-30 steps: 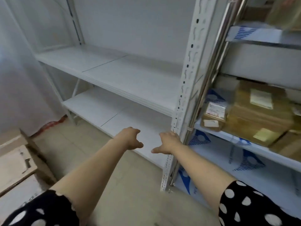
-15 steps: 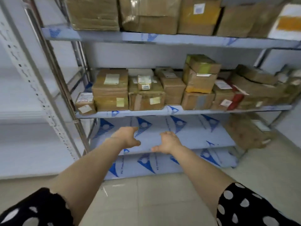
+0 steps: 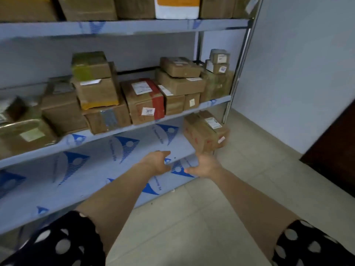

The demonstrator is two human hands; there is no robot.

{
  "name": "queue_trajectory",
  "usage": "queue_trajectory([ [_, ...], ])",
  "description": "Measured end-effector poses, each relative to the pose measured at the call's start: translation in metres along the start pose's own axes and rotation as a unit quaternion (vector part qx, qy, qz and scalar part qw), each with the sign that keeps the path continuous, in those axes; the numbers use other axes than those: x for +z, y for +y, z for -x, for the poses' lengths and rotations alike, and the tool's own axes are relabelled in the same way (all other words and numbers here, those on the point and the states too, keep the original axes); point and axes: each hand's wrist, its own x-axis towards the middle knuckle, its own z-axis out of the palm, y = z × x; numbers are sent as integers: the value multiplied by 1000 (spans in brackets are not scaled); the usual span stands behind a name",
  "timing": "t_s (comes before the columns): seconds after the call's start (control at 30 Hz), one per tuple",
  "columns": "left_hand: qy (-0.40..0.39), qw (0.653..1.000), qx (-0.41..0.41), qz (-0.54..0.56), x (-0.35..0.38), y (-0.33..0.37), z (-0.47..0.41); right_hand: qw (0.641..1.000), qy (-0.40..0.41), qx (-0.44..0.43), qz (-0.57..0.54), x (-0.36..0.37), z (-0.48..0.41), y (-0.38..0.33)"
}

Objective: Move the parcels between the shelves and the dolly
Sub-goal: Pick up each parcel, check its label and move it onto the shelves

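Shift: view swings right along the rack vs 0.5 s ago; lone parcel [image 3: 205,131], then well off at 2 o'clock, now sits just past the hands.
Parcel: on lower shelf [image 3: 96,169], right end, near front edge; blurred, can't tell if it overhangs.
Axis: long side looks approx 11-to-5 o'clock.
Right grip [image 3: 205,167]: empty, fingers apart; parcel at 12 o'clock, just beyond; contact unclear. Nearer of the two.
Left grip [image 3: 156,162]: empty, fingers loosely apart; parcel at 1–2 o'clock, farther.
Next: prob. both reach fwd, one grip per side face.
Mid shelf [image 3: 134,127]: packed w/ cartons, above at 11 o'clock.
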Motion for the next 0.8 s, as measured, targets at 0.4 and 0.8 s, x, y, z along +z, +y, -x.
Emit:
queue_trajectory([
  [0.4, -37, 999, -1, -7, 26, 98, -212, 996, -9, 81, -19, -66, -150, 163],
  [0.8, -86, 992, -33, -90, 35, 138, -431, 993, -57, 100, 16, -96, -377, 259],
])
